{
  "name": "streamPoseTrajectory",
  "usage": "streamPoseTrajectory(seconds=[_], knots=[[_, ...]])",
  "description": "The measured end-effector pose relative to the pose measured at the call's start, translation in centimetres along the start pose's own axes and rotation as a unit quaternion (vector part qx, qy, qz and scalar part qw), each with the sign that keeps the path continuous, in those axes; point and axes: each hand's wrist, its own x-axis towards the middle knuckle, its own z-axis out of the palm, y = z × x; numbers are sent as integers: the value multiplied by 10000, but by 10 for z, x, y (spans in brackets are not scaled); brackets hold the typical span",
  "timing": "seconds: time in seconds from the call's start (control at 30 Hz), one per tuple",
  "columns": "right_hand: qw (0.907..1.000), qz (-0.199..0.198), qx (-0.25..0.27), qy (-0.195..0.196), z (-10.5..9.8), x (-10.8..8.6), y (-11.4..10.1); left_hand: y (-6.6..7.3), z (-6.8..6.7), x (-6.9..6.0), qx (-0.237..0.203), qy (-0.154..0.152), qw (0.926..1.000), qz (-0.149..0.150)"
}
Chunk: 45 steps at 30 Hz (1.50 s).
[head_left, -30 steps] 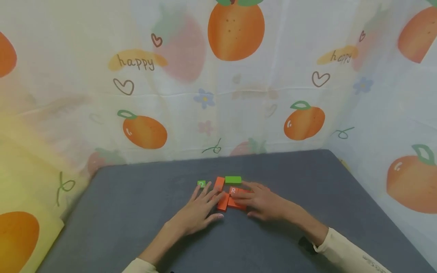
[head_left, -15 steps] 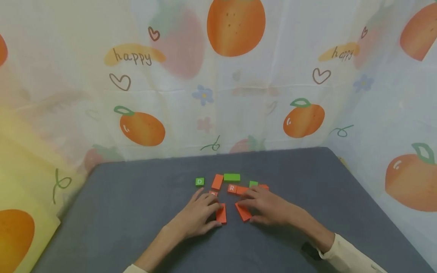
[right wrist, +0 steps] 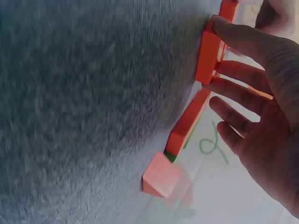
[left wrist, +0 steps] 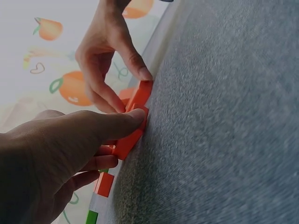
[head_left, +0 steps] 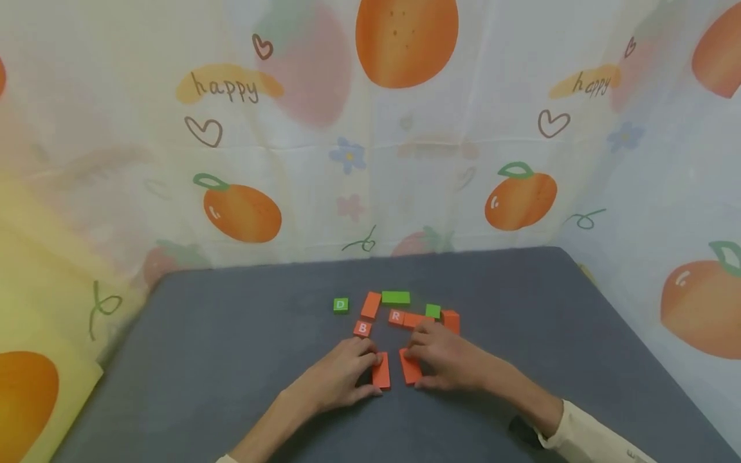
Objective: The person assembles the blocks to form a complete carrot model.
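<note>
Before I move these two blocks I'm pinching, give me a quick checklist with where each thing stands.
1. Left hand pinching its block: ok, thumb and fingers on the left orange block.
2. Right hand pinching its block: ok, thumb and fingers on the right orange block.
3. Gap between those two blocks: ok, tabletop shows between them in the head view.
4. D block away from both hands: ok.
5. B block free of the left fingers: cannot tell, they are very close.
6. Both pinched blocks fully visible from the head: not ok, fingers cover parts.
</note>
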Motion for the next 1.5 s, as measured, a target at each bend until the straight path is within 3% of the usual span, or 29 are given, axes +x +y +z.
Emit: streamPoseTrajectory(seconds=[0.2, 0.4, 0.57, 1.0, 1.5], knots=[[9998, -86, -102, 139, 5, 4, -10, 6, 0, -2, -25, 42, 10000, -38], [9999, 97, 20, 106, 9, 8, -13, 8, 3, 1, -13, 180, 9998, 44], [9997, 216, 125, -32, 9, 10, -12, 8, 4, 1, -65, 77, 9998, -174], [9988, 358, 282, -150, 9, 11, -13, 11, 6, 7, -1064, -248, 9900, -890], [9991, 281, 313, -32, 9, 10, -13, 10, 10, 12, -1628, -250, 9823, -886]])
